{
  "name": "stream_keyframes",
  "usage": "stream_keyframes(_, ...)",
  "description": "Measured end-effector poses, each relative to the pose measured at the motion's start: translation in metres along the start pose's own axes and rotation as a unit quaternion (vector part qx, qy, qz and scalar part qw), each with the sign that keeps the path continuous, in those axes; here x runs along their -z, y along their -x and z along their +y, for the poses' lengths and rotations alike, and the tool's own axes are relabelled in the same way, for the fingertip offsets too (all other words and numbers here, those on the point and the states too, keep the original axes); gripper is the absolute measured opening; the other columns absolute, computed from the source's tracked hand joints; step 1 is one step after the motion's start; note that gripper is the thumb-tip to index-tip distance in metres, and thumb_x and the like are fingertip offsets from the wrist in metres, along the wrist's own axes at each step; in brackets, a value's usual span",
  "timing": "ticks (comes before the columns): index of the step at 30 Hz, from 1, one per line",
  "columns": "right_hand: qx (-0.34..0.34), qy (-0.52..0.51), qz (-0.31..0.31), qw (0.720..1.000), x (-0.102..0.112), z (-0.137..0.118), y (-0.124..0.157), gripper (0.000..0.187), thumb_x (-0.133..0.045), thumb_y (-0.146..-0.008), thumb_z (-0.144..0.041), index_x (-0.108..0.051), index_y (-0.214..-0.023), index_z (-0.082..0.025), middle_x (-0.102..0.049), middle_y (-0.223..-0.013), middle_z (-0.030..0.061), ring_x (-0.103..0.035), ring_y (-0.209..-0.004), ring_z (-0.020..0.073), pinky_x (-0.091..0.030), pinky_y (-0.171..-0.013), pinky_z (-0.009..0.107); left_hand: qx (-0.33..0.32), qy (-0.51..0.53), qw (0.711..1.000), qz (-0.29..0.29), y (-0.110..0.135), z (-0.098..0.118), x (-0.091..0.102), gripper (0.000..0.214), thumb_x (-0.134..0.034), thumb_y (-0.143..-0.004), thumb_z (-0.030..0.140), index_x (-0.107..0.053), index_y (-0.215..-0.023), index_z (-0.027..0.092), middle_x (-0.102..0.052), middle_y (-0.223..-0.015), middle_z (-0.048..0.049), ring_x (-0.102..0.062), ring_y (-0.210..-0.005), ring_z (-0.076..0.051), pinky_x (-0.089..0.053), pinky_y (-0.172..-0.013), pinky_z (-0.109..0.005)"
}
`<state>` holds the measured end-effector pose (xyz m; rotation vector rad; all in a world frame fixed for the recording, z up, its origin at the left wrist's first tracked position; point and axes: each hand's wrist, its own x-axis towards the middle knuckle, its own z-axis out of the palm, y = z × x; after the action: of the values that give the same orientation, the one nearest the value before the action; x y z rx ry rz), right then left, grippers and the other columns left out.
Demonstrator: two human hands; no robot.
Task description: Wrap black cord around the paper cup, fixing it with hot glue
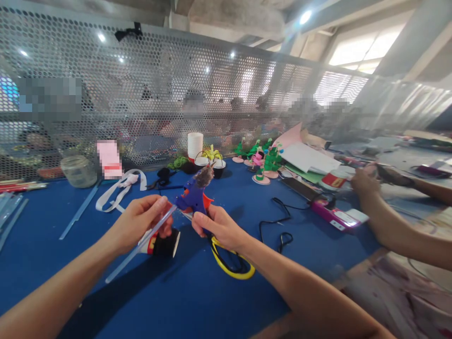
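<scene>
My right hand [219, 226] is wrapped round the handle of a blue hot glue gun [197, 194] with an orange trigger; its dirty nozzle points up and away. In my left hand [150, 214] a long translucent glue stick [132, 254] is pinched, its upper end at the back of the gun. Whether the stick is inside the gun I cannot tell. Below my left hand a paper cup [165, 244] with a black band and a red and yellow print lies on its side. Scissors [243, 273] with yellow handles lie under my right hand, their blades mostly hidden.
Several glue sticks [79, 212] lie left on the blue table [226, 310]. Behind stand a jar [78, 170], white ribbon [106, 200], stacked cups [195, 144] and green pipe-cleaner figures [272, 159]. A purple power strip [334, 215] and another person's arm [391, 221] are at right.
</scene>
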<state>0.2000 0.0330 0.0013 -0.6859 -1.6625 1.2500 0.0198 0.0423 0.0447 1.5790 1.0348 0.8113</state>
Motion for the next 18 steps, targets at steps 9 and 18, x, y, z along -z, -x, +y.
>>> stream_keyframes(9, -0.017, 0.156, 0.064, 0.986, -0.0004, -0.004, -0.0002, 0.02, -0.048, -0.074, -0.035, -0.049, -0.069, -0.015, -0.043, -0.05, -0.0049, -0.038, -0.045, 0.0059, -0.031, -0.044, 0.019, 0.129, 0.116, 0.981, -0.086, 0.0026, 0.0021, 0.0043, 0.019, -0.054, -0.071, 0.032, -0.054, -0.063, 0.014, -0.053, -0.044, 0.0035, -0.049, -0.037, -0.006, -0.036, -0.036, -0.016)
stream_keyframes(18, 0.0, 0.182, 0.065, 0.981, 0.0009, -0.0025, 0.0, 0.021, -0.048, -0.074, -0.032, -0.052, -0.085, -0.014, -0.045, -0.054, -0.0051, -0.038, -0.045, 0.0057, -0.032, -0.046, 0.018, 0.131, 0.146, 0.975, -0.105, 0.0011, 0.0027, -0.0004, 0.021, -0.051, -0.074, 0.031, -0.058, -0.07, 0.011, -0.056, -0.045, 0.0014, -0.052, -0.038, -0.008, -0.037, -0.036, -0.016)
